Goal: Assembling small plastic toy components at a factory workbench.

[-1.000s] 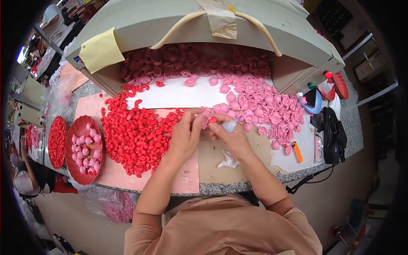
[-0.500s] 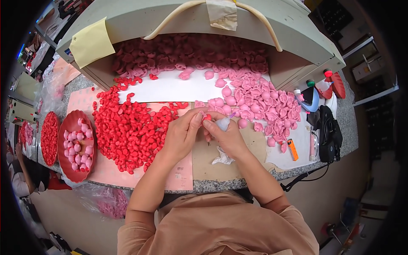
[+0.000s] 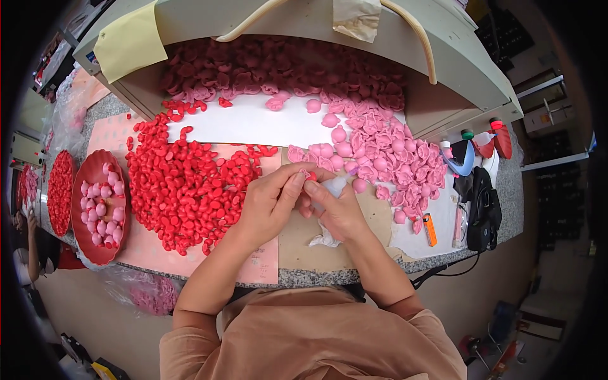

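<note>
My left hand is closed, its thumb and fingers pinching a small pink shell-like piece. Right beside it, my right hand pinches a small glossy red piece against the pink one; fingers partly hide both. A translucent squeeze bottle with a thin purple tip is also tucked in my right hand, tip pointing away from me. To the left spreads a heap of red bean-shaped pieces. Pink shell-like and rounded pieces are piled on the right. A crumpled white tissue lies under my right hand.
A grey box-like housing arches over more pink pieces at the back. Far left, a red scalloped dish holds pink balls, next to another heap of red pieces. On the right are an orange lighter, a black pouch and small bottles.
The whole view has shifted and turned slightly. My hands stay together on the small pieces, and the bottle has tilted a little in my right hand.
</note>
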A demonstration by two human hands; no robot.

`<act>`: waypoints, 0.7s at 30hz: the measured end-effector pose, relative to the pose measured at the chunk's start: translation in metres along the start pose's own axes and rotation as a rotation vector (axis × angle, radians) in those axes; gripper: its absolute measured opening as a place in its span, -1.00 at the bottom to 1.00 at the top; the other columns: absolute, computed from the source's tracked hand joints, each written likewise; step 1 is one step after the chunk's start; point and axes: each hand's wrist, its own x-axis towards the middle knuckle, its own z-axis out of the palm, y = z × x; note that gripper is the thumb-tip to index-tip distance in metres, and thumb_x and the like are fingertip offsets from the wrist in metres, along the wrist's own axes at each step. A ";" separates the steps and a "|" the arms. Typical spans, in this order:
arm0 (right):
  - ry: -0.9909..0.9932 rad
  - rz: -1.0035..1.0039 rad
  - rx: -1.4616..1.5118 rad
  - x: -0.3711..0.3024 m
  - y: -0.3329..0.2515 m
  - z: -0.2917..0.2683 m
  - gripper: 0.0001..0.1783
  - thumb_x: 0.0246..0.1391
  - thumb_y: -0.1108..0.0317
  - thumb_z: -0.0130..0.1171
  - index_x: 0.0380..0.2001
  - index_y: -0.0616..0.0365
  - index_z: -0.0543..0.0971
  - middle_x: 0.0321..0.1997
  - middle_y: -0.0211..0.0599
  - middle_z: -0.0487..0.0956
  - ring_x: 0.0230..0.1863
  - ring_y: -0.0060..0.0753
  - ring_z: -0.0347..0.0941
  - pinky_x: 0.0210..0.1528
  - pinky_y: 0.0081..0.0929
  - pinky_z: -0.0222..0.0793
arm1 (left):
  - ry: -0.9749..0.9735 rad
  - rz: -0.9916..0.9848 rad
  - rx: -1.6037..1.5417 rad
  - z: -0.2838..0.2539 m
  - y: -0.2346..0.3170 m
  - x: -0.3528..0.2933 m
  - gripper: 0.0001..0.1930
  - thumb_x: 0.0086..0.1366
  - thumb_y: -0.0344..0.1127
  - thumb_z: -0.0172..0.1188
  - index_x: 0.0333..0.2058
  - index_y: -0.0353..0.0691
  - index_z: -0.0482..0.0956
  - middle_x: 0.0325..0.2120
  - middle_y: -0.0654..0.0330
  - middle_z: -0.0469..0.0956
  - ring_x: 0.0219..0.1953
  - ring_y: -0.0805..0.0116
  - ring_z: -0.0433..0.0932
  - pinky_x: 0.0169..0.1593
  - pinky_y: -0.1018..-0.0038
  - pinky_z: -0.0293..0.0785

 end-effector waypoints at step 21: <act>0.030 -0.209 -0.167 -0.002 0.001 0.012 -0.81 0.10 0.39 0.10 -0.27 0.23 0.38 -0.48 -0.39 0.43 -0.55 -0.65 0.40 -0.62 -0.69 0.37 | -0.081 -0.025 -0.141 -0.003 -0.015 -0.002 -0.72 0.36 -0.32 -0.15 -0.10 -0.27 0.48 -0.59 0.34 0.44 -0.62 0.66 0.34 -0.55 0.71 0.27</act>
